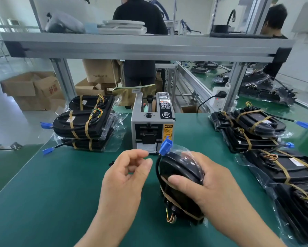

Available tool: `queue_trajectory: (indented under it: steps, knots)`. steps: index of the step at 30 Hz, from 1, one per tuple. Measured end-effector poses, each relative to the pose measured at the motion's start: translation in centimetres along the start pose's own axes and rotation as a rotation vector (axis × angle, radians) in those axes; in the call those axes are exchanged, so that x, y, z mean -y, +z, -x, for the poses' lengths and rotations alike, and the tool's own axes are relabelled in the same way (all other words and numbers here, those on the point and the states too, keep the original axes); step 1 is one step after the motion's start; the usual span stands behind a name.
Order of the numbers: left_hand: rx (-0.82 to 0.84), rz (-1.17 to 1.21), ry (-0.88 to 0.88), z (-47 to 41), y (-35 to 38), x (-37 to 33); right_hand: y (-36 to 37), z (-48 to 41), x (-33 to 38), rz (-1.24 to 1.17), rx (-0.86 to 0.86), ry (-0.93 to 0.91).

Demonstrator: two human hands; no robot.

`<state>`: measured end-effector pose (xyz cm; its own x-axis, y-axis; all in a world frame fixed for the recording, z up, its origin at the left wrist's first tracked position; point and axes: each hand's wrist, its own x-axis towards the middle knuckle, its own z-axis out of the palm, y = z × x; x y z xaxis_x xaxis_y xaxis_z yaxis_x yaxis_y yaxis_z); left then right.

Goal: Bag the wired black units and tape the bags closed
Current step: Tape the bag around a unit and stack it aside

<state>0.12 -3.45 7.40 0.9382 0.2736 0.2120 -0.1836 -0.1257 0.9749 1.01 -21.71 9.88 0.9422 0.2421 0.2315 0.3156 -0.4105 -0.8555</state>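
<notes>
Black unit (178, 168), blue connector (166, 146), green mat (60, 184)

The black unit (180, 169), bound by tan bands, stands upright in a clear bag (183, 151) over the green tabletop (51, 184), its blue plug (166, 145) topmost

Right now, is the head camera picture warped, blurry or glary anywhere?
Head view: the wide-angle lens bows the shelf beam and stretches the edges. Head view: glare glints on the clear plastic over the bagged unit gripped by the right hand. Head view: the top-left corner is washed out, while the tape dispenser at centre looks sharp.
</notes>
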Motion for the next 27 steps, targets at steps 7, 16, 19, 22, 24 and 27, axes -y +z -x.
queue_trajectory:
  steps: [7, 16, 19, 22, 24, 27]
  knots:
    - [0.558, -0.223, -0.017, -2.6, -1.7, 0.1, 0.0, 0.2, -4.3, -0.747, 0.116, -0.1]
    - [0.417, -0.879, 0.434, -2.9, -0.6, -0.1, -1.3, 1.6, -7.3, -0.488, -0.067, 0.004]
    - [0.452, -1.008, 0.55, -3.0, 0.0, 0.0, -0.9, 1.8, -6.2, -0.17, -0.078, 0.038]
    - [0.469, -1.047, 0.581, -3.0, 0.3, 0.2, -0.3, 1.6, -5.9, -0.106, -0.122, 0.073]
    - [0.471, -1.056, 0.591, -3.0, 0.3, 0.5, 0.0, 1.5, -5.5, -0.127, -0.169, 0.1]
    - [0.488, -1.033, 0.569, -3.0, 0.0, 1.0, 0.2, 1.2, -5.3, -0.151, -0.222, 0.116]
